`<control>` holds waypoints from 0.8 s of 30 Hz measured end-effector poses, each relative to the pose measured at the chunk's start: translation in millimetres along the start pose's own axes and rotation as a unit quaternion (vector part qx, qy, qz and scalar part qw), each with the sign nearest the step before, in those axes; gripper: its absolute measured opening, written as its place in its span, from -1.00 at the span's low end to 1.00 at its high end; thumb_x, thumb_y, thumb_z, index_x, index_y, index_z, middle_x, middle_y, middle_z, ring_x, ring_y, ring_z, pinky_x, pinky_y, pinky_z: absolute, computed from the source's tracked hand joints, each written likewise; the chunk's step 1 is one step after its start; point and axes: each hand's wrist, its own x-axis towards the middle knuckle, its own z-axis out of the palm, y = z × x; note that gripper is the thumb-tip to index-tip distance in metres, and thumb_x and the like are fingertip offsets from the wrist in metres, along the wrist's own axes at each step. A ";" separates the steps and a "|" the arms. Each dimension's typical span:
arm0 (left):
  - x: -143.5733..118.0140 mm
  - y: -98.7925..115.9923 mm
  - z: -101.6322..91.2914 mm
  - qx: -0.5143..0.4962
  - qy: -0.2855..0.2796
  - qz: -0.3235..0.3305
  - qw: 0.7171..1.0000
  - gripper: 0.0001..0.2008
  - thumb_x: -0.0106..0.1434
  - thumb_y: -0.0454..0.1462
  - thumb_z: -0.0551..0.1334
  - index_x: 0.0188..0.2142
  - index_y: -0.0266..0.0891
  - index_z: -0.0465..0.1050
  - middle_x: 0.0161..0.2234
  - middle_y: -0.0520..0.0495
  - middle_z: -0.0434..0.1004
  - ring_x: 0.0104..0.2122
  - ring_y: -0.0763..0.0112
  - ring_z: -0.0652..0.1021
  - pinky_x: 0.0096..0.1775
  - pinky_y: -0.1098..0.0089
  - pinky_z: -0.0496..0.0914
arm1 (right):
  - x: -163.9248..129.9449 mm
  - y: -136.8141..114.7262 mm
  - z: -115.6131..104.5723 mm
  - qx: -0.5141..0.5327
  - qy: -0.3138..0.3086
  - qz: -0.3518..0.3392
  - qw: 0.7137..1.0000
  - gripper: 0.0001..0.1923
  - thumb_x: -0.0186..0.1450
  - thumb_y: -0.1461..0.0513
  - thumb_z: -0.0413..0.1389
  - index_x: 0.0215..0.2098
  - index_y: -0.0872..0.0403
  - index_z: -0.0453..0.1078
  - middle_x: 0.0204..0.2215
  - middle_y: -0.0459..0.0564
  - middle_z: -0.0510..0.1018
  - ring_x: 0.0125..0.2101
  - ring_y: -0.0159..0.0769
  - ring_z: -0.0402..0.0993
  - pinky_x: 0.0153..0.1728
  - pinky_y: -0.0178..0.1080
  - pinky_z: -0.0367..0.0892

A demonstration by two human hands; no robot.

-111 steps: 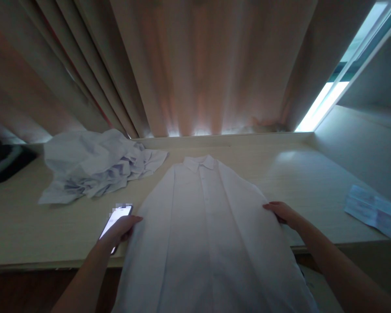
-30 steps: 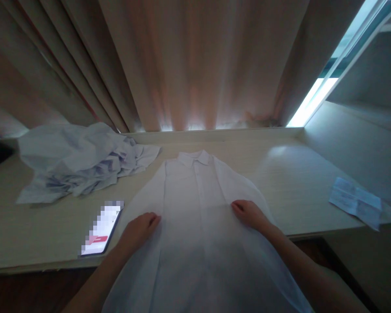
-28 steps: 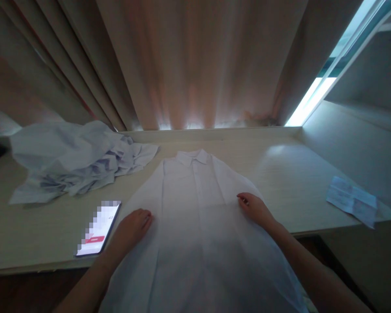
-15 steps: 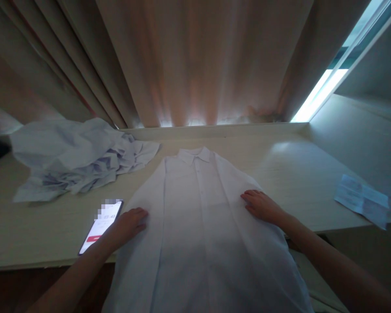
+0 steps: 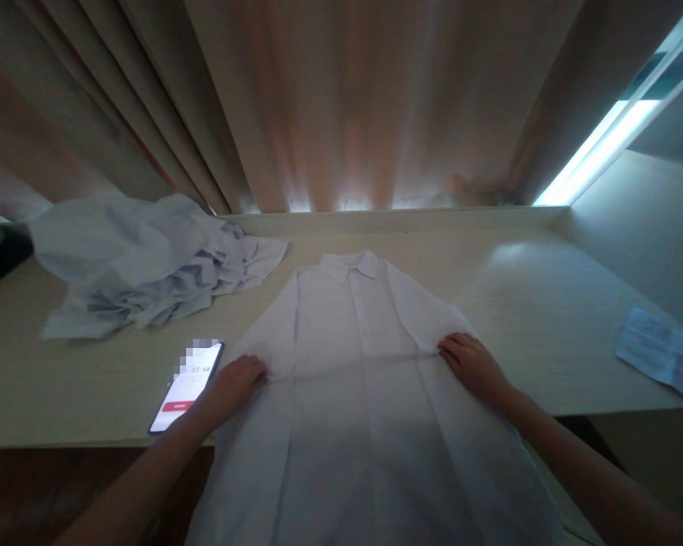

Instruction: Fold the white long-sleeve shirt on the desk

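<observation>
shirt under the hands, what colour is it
Plain white, no pattern: the shirt shows best in the head view, collar away from the person.

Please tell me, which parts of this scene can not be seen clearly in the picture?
- White shirt, head view: its hem is cut off by the bottom edge.
- Phone: top of the screen is pixelated, and the left hand covers its right edge.
- Paper: cut by the right edge, print too small.
- Right hand: whether it pinches cloth, unclear.

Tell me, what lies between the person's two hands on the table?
In the head view, the white shirt spans between left hand and right hand, with a slight crease.
</observation>
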 end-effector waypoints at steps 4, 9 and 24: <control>3.6 -7.7 10.3 -0.009 0.048 -0.002 0.999 -0.68 0.27 -0.27 -0.09 -0.21 -0.31 0.41 -0.18 -0.22 0.46 -0.12 0.23 0.43 -0.03 0.21 0.30 | -2.4 1.6 10.4 -0.040 0.033 -0.002 0.999 -0.73 0.35 0.22 -0.11 -0.22 0.11 0.42 -0.23 0.11 0.49 -0.18 -0.15 0.36 -0.10 -0.13 0.22; 22.4 -15.6 6.4 0.023 0.047 -0.029 0.998 -0.65 0.27 -0.29 -0.12 -0.15 -0.30 0.39 -0.14 -0.22 0.46 -0.11 0.25 0.44 -0.05 0.23 0.31 | 11.7 11.1 14.0 -0.066 0.025 0.011 0.997 -0.73 0.36 0.24 -0.14 -0.22 0.13 0.39 -0.25 0.11 0.50 -0.19 -0.16 0.36 -0.11 -0.14 0.21; 62.4 -68.1 3.6 0.063 0.041 0.019 0.997 -0.66 0.18 -0.24 0.01 -0.11 -0.29 0.40 -0.10 -0.25 0.46 -0.06 0.16 0.44 -0.01 0.18 0.28 | 40.7 42.7 6.3 -0.081 -0.014 0.005 0.997 -0.66 0.35 0.18 -0.13 -0.02 0.12 0.34 -0.09 0.12 0.48 -0.09 -0.17 0.36 -0.03 -0.13 0.19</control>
